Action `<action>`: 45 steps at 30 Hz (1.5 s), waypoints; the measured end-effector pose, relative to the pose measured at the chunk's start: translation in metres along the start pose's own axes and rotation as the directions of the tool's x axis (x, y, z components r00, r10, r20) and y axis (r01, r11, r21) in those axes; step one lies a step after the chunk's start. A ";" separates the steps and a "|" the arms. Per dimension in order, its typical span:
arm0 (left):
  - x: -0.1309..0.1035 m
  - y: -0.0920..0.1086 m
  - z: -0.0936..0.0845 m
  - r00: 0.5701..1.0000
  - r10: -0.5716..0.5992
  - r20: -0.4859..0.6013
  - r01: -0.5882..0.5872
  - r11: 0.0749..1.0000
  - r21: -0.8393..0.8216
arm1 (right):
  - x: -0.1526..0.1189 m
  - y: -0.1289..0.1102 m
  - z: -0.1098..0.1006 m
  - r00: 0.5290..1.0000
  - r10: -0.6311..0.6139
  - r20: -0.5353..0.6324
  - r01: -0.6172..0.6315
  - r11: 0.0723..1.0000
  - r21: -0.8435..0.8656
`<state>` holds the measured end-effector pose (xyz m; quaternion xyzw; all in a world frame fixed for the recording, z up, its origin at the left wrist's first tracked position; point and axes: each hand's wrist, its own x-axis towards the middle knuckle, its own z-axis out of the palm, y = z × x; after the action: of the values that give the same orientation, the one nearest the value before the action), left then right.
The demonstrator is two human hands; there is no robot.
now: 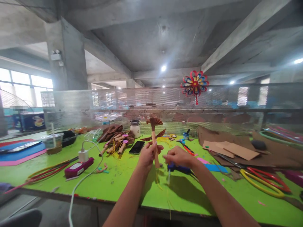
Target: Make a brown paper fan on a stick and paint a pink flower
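Note:
Upright in my left hand (149, 155) is a brown paper tube (154, 140) with a pleated, fan-shaped brown paper top (155, 121). The fingers are closed around its lower half, and thin yellow strands (158, 181) hang below. My right hand (178, 156) is just to the right, apart from the tube, with its fingers curled in. What those fingertips pinch, if anything, is too small to see. Directly under that hand is a blue glue gun (180, 168) with a translucent stick (169, 176) pointing toward me.
Brown tubes (121, 148), a black phone (137, 147) and a white jar (135, 129) are behind my left hand. A charger on a purple power strip (79, 167) trails a white cable. Scissors (262, 181) and brown sheets (227, 145) lie right. A mesh partition (142, 104) edges the table.

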<state>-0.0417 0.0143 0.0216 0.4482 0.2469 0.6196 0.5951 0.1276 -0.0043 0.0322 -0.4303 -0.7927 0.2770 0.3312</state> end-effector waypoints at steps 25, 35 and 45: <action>0.000 -0.021 0.009 0.984 0.104 0.142 -0.147 0.928 0.341 | 0.028 -0.067 -0.049 0.642 -0.523 -0.560 -0.095 0.671 -0.736; 0.007 -0.031 0.004 0.975 0.118 0.188 -0.180 0.917 0.357 | 0.041 -0.073 -0.079 0.714 -0.359 -0.601 -0.085 0.808 -0.583; -0.005 -0.018 0.009 0.976 -0.021 0.219 -0.058 0.935 0.349 | 0.040 -0.071 -0.098 0.858 0.185 -0.479 -0.148 0.982 0.115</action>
<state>-0.0255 0.0102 0.0093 0.6155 0.2828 0.5176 0.5228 0.1508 0.0114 0.1559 -0.5405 -0.6327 0.2164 0.5106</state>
